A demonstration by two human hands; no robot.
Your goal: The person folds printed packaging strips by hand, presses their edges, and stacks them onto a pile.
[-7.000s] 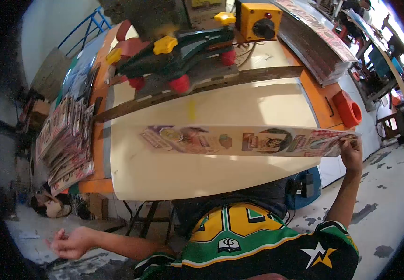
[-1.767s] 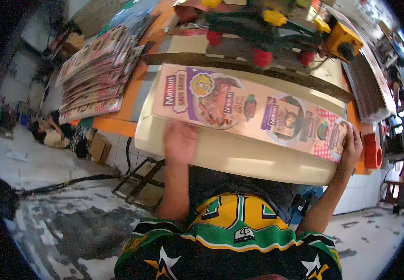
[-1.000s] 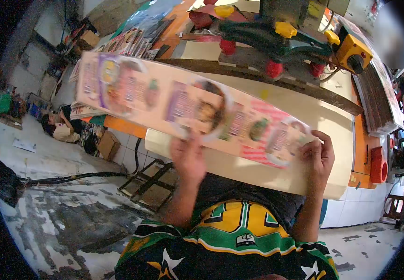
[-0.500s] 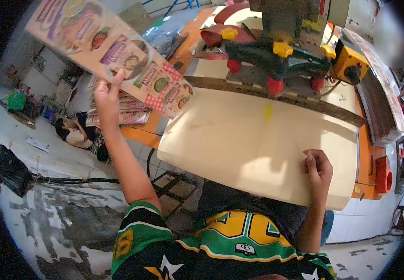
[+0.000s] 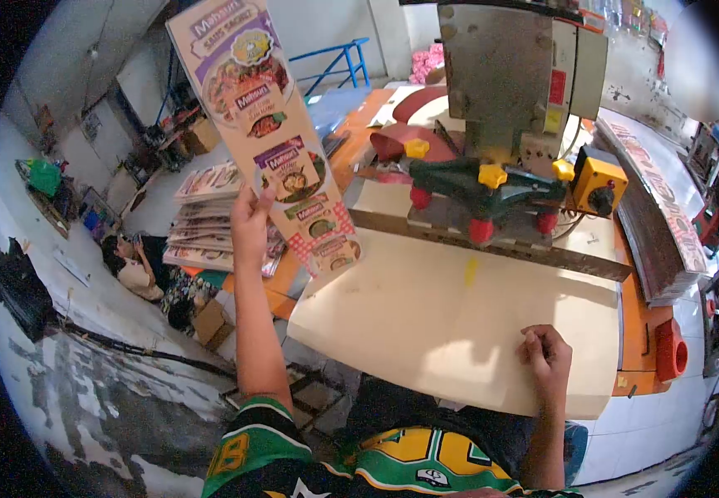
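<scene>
A long printed strip (image 5: 264, 124) with food pictures is raised at the upper left, its lower end near the table's left edge. My left hand (image 5: 251, 224) grips it by its left edge, fingers closed. Behind and below the strip lies a pile of similar printed pieces (image 5: 203, 217). Over the right part of the cream sheet (image 5: 426, 307) is my right hand (image 5: 547, 355), with its fingers curled together; nothing can be made out in it. The machine (image 5: 492, 187) with yellow knobs and red feet stands beyond the sheet.
A dark metal bar (image 5: 492, 246) crosses the sheet in front of the machine. A yellow control box (image 5: 599, 183) sits at its right. Farther right are a tall stack of printed sheets (image 5: 654, 216) and a red holder (image 5: 670, 350). A person (image 5: 137, 270) sits low at the left.
My left hand has carried the strip from over the cream sheet up and left, and the strip now stands steeper. My right hand has let go of the strip and stays over the sheet.
</scene>
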